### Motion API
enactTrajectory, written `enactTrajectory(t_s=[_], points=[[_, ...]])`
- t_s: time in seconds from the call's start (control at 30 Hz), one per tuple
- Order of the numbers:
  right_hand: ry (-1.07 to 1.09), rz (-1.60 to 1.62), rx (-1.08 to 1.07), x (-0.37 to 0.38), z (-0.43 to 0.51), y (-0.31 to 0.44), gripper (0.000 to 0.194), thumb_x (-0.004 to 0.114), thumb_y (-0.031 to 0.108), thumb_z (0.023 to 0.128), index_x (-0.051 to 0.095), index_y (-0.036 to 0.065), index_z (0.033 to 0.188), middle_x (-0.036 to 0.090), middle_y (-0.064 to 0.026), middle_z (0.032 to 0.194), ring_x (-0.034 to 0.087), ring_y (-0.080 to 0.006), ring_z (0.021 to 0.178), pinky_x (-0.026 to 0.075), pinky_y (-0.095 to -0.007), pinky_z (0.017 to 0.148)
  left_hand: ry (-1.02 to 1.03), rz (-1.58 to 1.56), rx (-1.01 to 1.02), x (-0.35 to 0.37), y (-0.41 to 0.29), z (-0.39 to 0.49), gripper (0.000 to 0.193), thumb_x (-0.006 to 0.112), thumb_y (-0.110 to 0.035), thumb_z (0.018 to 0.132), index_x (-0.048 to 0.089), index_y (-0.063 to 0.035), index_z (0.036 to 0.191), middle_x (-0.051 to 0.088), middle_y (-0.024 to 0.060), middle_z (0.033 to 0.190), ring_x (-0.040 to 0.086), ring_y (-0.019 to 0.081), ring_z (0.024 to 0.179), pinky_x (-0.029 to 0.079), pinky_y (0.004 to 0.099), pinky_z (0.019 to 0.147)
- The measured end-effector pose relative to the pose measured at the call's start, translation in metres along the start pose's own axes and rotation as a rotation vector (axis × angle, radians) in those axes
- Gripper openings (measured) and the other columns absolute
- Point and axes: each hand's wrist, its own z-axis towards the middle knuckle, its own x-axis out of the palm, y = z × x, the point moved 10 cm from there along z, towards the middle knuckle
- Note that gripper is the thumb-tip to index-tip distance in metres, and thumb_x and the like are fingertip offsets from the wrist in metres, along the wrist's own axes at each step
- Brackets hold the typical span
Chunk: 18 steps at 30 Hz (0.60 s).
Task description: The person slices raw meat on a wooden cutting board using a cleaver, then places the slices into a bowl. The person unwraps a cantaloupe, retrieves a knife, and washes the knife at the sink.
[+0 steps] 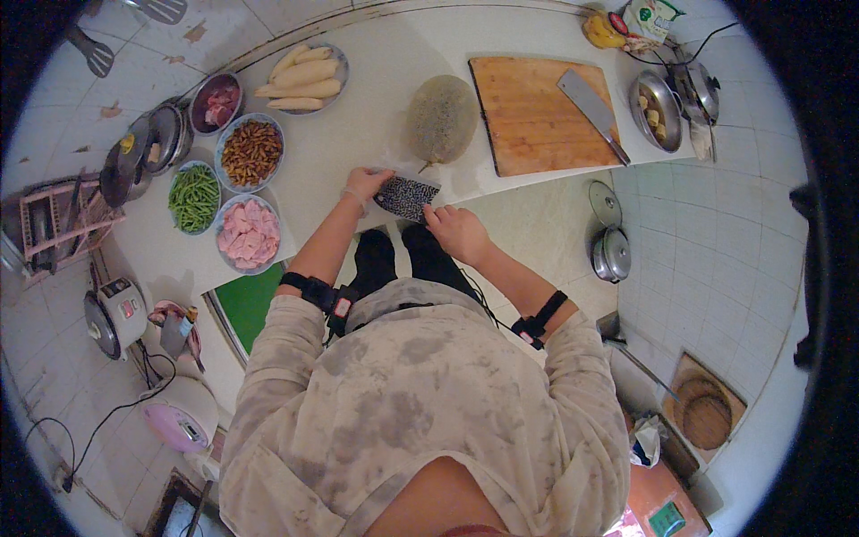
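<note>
Between my hands, at the counter's front edge, is a flat rectangular item with a black-and-white speckled pattern (407, 197); whether it is a phone or a packet I cannot tell. My left hand (366, 184) pinches its left end, and a clear band circles that wrist. The fingers of my right hand (456, 230) grip its lower right corner. Just beyond it a large winter melon (441, 119) lies on the white counter (376, 134), its stem towards me. To the melon's right, a cleaver (587, 107) rests on a wooden cutting board (530, 114).
At the left stand a plate of peeled white roots (305, 77), bowls of raw red meat (218, 104), brown pieces (251, 153), green beans (194, 198) and pink meat (248, 233), beside lidded pots (161, 137). A metal pan (656, 111) sits right of the board.
</note>
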Motion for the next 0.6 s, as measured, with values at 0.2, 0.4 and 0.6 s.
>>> enactTrajectory(t_s=[0.2, 0.4, 0.6], points=[[0.014, -0.016, -0.006, 0.001, 0.0, 0.001, 0.043, 0.051, 0.014, 0.082, 0.049, -0.003, 0.122, 0.061, -0.0105, 0.088, 0.062, -0.0253, 0.083, 0.052, -0.0364, 0.067, 0.034, -0.053, 0.026, 0.004, -0.005, -0.006, 0.049, 0.076, -0.043, 0.072, 0.07, 0.0023, 0.089, 0.068, 0.0094, 0.079, 0.062, 0.0184, 0.069, 0.048, 0.034, 0.061], [0.0, 0.018, -0.005, 0.002, 0.0, -0.001, 0.043, 0.051, 0.013, 0.082, 0.049, -0.004, 0.122, 0.061, -0.0108, 0.088, 0.062, -0.0257, 0.081, 0.052, -0.0378, 0.064, 0.072, -0.034, -0.061, 0.002, -0.001, -0.004, 0.047, 0.076, -0.042, 0.072, 0.07, 0.0017, 0.09, 0.068, 0.0089, 0.077, 0.062, 0.0179, 0.067, 0.048, 0.0332, 0.059], [-0.026, 0.012, -0.012, 0.001, 0.0, -0.001, 0.044, 0.052, 0.012, 0.081, 0.049, -0.004, 0.121, 0.061, -0.0111, 0.085, 0.062, -0.0263, 0.077, 0.052, -0.0387, 0.062, 0.074, 0.006, -0.018, -0.002, -0.011, -0.009, 0.051, 0.074, -0.047, 0.071, 0.071, 0.0016, 0.087, 0.069, 0.0111, 0.079, 0.064, 0.0194, 0.069, 0.049, 0.034, 0.061]])
